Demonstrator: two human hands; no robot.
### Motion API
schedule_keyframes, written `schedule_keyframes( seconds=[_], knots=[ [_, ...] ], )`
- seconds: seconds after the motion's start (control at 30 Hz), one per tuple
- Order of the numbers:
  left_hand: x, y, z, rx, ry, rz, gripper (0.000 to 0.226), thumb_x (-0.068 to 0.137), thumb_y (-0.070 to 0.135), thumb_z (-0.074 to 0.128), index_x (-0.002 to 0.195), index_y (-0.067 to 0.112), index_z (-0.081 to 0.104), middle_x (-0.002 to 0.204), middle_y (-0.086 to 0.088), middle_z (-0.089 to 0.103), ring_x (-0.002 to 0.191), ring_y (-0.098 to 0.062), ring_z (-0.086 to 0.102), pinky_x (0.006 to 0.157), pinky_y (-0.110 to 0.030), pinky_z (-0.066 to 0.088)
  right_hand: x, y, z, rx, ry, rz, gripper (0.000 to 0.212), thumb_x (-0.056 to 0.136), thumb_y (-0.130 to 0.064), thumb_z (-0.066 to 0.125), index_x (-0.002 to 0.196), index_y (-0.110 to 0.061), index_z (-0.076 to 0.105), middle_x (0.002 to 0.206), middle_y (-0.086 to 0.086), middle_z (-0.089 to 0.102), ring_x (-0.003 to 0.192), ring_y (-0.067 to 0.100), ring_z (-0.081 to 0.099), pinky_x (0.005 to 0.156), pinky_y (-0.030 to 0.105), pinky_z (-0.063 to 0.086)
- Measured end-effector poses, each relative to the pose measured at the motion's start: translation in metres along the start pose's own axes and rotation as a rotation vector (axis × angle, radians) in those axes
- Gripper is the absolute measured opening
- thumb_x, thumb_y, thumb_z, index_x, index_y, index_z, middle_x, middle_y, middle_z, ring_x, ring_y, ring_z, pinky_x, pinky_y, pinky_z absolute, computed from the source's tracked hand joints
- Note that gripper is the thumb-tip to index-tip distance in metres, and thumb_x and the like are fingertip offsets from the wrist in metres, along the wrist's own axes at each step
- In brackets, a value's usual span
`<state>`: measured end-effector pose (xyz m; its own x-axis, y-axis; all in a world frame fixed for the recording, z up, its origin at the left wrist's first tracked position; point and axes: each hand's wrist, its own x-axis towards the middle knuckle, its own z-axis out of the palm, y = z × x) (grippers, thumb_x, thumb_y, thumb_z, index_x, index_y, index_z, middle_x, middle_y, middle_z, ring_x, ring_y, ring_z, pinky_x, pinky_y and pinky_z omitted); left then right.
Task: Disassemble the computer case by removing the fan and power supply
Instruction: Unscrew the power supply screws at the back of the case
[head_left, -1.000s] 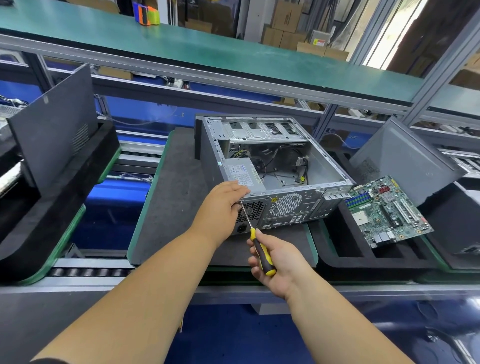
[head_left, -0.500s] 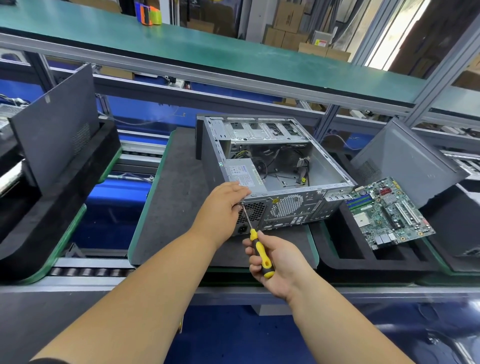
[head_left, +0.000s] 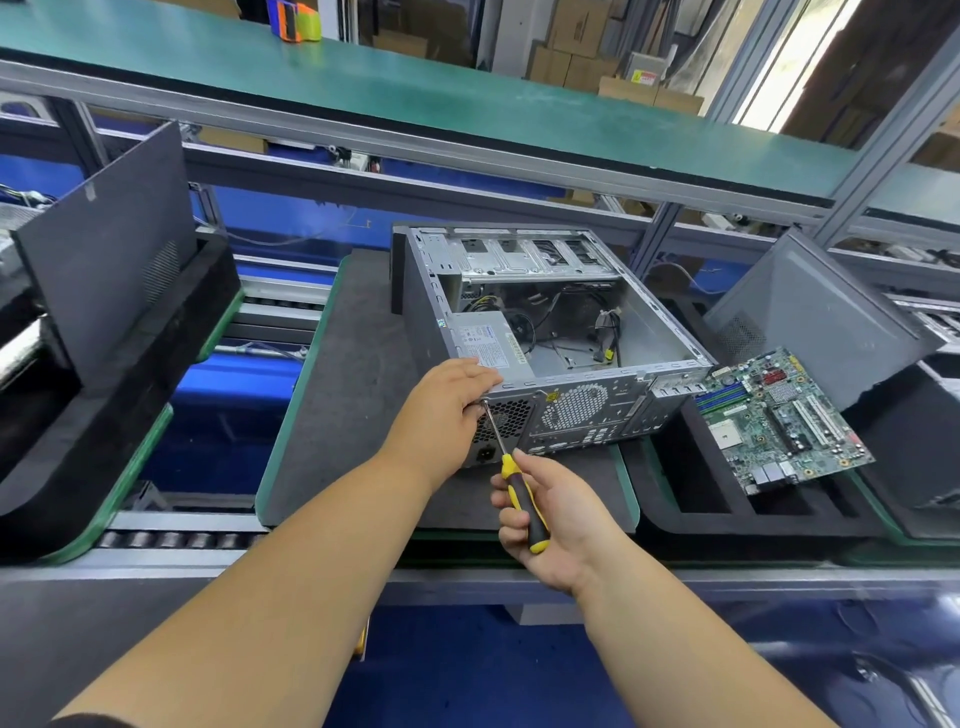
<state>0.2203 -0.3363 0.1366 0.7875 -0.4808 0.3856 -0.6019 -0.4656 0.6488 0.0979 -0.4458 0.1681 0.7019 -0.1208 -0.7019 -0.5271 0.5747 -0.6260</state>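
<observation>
An open grey computer case (head_left: 644, 332) lies on its side on a dark foam pallet (head_left: 353, 374), rear panel facing me. The silver power supply (head_left: 485, 340) sits in its near-left corner; loose cables lie inside. My left hand (head_left: 447, 402) rests curled on the case's near-left top corner, fingers at the screwdriver's tip. My right hand (head_left: 556, 525) grips the yellow-and-black screwdriver (head_left: 519, 496), whose shaft slants up to a screw on the rear panel beside the power supply grille. A round fan grille (head_left: 574, 405) shows on the rear panel.
A green motherboard (head_left: 779, 415) lies tilted in a black foam tray (head_left: 691, 499) to the right. A grey side panel (head_left: 810, 322) leans behind it; a dark panel (head_left: 109, 244) stands in foam at the left. Conveyor rollers (head_left: 171, 540) run along the front.
My right hand has shifted its hold on the screwdriver handle a little; the tip stays at the same screw. My left hand stays on the case corner.
</observation>
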Motion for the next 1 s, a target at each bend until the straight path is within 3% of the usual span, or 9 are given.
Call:
schedule_keyframes(
  seconds=[0.13, 0.3, 0.43, 0.5, 0.57, 0.63, 0.7, 0.83, 1.0],
  knots=[
    [-0.001, 0.002, 0.0, -0.008, 0.0, -0.005, 0.045, 0.09, -0.002, 0.06, 0.132, 0.016, 0.061, 0.137, 0.003, 0.057, 0.137, -0.013, 0.037, 0.115, -0.019, 0.019, -0.001, -0.002, -0.001, -0.015, -0.021, 0.006, 0.035, 0.101, -0.03, 0.048, 0.087, -0.002, 0.062, 0.061, 0.004, 0.054, 0.041, 0.009, 0.041, 0.038, 0.019, 0.035],
    [-0.005, 0.002, -0.003, -0.034, -0.053, 0.007, 0.052, 0.091, 0.001, 0.06, 0.14, 0.017, 0.052, 0.143, 0.014, 0.044, 0.143, -0.004, 0.024, 0.114, -0.015, 0.012, 0.0, -0.003, -0.003, -0.106, 0.038, -0.037, 0.032, 0.099, -0.032, 0.053, 0.086, -0.006, 0.066, 0.064, 0.002, 0.057, 0.044, 0.013, 0.048, 0.041, 0.021, 0.041],
    [-0.027, 0.007, -0.008, -0.18, 0.227, -0.109, 0.037, 0.095, 0.012, 0.056, 0.129, 0.026, 0.062, 0.13, 0.02, 0.053, 0.125, 0.005, 0.045, 0.104, -0.009, 0.031, 0.002, -0.001, -0.006, -0.125, 0.066, -0.06, 0.031, 0.097, -0.034, 0.059, 0.087, -0.006, 0.069, 0.066, 0.002, 0.06, 0.045, 0.013, 0.051, 0.042, 0.021, 0.044],
    [-0.037, 0.011, -0.009, -0.281, 0.358, -0.276, 0.023, 0.097, 0.018, 0.052, 0.109, 0.03, 0.068, 0.109, 0.019, 0.064, 0.104, 0.005, 0.057, 0.088, -0.009, 0.042, 0.003, 0.0, -0.007, -0.138, 0.081, -0.076, 0.03, 0.095, -0.035, 0.063, 0.088, -0.006, 0.07, 0.068, 0.002, 0.062, 0.045, 0.013, 0.051, 0.042, 0.022, 0.044],
    [-0.034, 0.016, -0.008, -0.487, 0.349, -0.537, 0.023, 0.098, 0.015, 0.048, 0.091, 0.024, 0.068, 0.091, 0.011, 0.068, 0.089, -0.004, 0.063, 0.076, -0.015, 0.048, 0.003, 0.0, -0.007, -0.141, 0.096, -0.087, 0.029, 0.092, -0.034, 0.066, 0.088, -0.006, 0.071, 0.069, 0.002, 0.063, 0.043, 0.013, 0.05, 0.041, 0.022, 0.043],
    [-0.023, 0.022, -0.007, -0.75, 0.22, -0.846, 0.029, 0.1, 0.013, 0.042, 0.084, 0.012, 0.066, 0.079, 0.0, 0.068, 0.076, -0.015, 0.064, 0.064, -0.02, 0.05, 0.002, 0.001, -0.006, -0.134, 0.094, -0.087, 0.027, 0.091, -0.033, 0.068, 0.088, -0.006, 0.07, 0.069, 0.002, 0.061, 0.042, 0.011, 0.046, 0.041, 0.022, 0.041],
    [-0.016, 0.027, -0.007, -0.916, 0.059, -1.03, 0.037, 0.105, 0.02, 0.037, 0.086, 0.007, 0.065, 0.078, -0.005, 0.068, 0.069, -0.014, 0.063, 0.059, -0.019, 0.049, 0.002, 0.001, -0.004, -0.108, 0.079, -0.082, 0.025, 0.091, -0.031, 0.068, 0.088, -0.006, 0.068, 0.07, 0.003, 0.058, 0.041, 0.01, 0.042, 0.04, 0.022, 0.039],
    [-0.02, 0.028, -0.005, -1.179, -0.048, -1.077, 0.037, 0.104, 0.023, 0.037, 0.094, 0.007, 0.069, 0.092, -0.007, 0.074, 0.086, -0.016, 0.069, 0.075, -0.025, 0.055, 0.0, -0.003, -0.002, -0.022, 0.022, -0.042, 0.028, 0.094, -0.03, 0.062, 0.088, -0.003, 0.064, 0.063, 0.004, 0.053, 0.04, 0.011, 0.037, 0.039, 0.021, 0.035],
    [-0.019, 0.027, -0.006, -1.531, -0.112, -1.115, 0.04, 0.099, 0.022, 0.034, 0.114, -0.001, 0.064, 0.114, -0.016, 0.071, 0.113, -0.026, 0.063, 0.095, -0.035, 0.048, -0.001, -0.005, -0.002, 0.01, -0.044, 0.016, 0.04, 0.102, -0.033, 0.045, 0.102, 0.001, 0.065, 0.064, 0.008, 0.056, 0.041, 0.011, 0.039, 0.04, 0.022, 0.037]
  ],
)
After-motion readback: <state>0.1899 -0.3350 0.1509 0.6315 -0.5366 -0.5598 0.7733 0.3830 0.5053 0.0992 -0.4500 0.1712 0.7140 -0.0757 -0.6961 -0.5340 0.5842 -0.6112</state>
